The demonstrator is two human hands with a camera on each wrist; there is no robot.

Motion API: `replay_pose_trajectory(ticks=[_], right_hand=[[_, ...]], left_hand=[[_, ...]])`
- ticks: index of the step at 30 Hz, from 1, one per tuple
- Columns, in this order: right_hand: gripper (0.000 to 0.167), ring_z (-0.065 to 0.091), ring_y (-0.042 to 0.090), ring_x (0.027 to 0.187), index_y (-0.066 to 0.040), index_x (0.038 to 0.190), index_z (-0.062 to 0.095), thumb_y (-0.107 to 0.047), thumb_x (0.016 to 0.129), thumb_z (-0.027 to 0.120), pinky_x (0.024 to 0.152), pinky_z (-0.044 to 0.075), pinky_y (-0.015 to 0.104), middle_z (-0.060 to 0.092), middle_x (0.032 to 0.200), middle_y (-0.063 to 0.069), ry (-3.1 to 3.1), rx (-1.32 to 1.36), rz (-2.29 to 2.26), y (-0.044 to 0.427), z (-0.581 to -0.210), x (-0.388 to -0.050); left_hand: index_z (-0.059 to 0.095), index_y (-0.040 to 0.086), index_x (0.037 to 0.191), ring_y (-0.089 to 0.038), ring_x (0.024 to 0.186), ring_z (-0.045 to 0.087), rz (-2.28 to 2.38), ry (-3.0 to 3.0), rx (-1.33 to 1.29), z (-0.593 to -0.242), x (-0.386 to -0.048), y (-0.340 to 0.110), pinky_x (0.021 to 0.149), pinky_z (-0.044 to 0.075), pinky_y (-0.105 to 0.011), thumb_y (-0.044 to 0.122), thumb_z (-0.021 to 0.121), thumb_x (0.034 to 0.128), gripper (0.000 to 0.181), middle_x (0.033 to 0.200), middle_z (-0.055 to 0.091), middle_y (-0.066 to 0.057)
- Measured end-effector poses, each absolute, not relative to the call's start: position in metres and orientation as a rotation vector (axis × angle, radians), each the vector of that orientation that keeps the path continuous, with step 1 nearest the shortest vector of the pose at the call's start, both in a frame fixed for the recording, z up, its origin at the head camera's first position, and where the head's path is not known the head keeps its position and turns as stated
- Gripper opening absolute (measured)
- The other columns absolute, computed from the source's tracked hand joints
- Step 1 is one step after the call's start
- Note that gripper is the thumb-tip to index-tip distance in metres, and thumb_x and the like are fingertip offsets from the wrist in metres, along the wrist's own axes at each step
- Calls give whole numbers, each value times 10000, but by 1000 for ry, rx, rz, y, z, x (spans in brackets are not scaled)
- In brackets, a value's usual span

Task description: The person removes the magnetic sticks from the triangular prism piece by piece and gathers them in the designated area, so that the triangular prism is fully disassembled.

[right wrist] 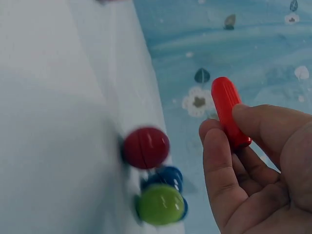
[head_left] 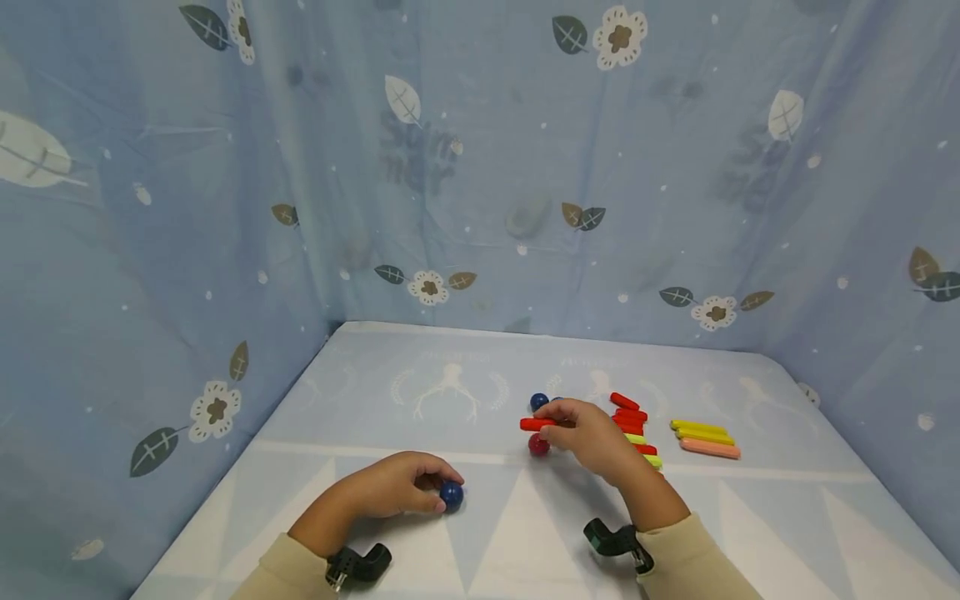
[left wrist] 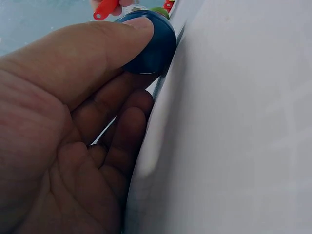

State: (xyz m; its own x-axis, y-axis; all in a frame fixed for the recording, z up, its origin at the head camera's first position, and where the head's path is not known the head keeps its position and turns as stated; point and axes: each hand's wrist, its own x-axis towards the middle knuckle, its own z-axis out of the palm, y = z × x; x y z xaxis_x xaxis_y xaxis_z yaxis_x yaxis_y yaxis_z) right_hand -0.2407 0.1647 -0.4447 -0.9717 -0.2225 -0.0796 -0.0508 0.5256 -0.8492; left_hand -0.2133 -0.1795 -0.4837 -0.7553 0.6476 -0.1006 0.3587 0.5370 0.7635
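Thumb and fingertips of my left hand pinch a glossy dark blue ball at the tabletop, left of centre. In the left wrist view the thumb presses on that ball. My right hand holds a short red plastic stick between thumb and fingers, raised above the table. The stick shows ribbed sides in the right wrist view. Just below it lies a red ball. Another blue ball sits behind, and a green ball shows in the right wrist view.
Right of my right hand, red sticks and yellow-green sticks lie in a group, partly hidden by the hand. Farther right are yellow sticks and an orange stick. Blue patterned curtains surround the white table.
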Motion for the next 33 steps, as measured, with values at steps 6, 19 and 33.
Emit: replay_pose_trajectory(ticks=[6, 19, 33], right_hand=[[242, 609, 262, 1117, -287, 1250, 727, -289, 1008, 709, 870, 520, 427, 716, 1188, 2, 2650, -114, -1373, 196, -433, -268], [410, 556, 340, 1287, -173, 1478, 569, -287, 1084, 585, 1097, 486, 479, 576, 1454, 144, 2598, 300, -1544, 273, -445, -322], [377, 520, 345, 1208, -86, 1431, 601, -202, 1074, 580, 999, 520, 426, 546, 1427, 205, 2658, 500, -1380, 294, -471, -340]], left_hand=[[741, 291, 1257, -132, 1220, 632, 1053, 2430, 816, -481, -212, -181, 1051, 501, -354, 245, 808, 937, 330, 1256, 700, 144], [743, 297, 1253, -133, 1239, 631, 1074, 2411, 814, -486, -215, -177, 1073, 490, -340, 267, 810, 933, 328, 1255, 703, 155], [744, 257, 1259, -147, 1243, 624, 1119, 2358, 812, -485, -216, -177, 1049, 491, -304, 238, 798, 941, 323, 1269, 702, 111]])
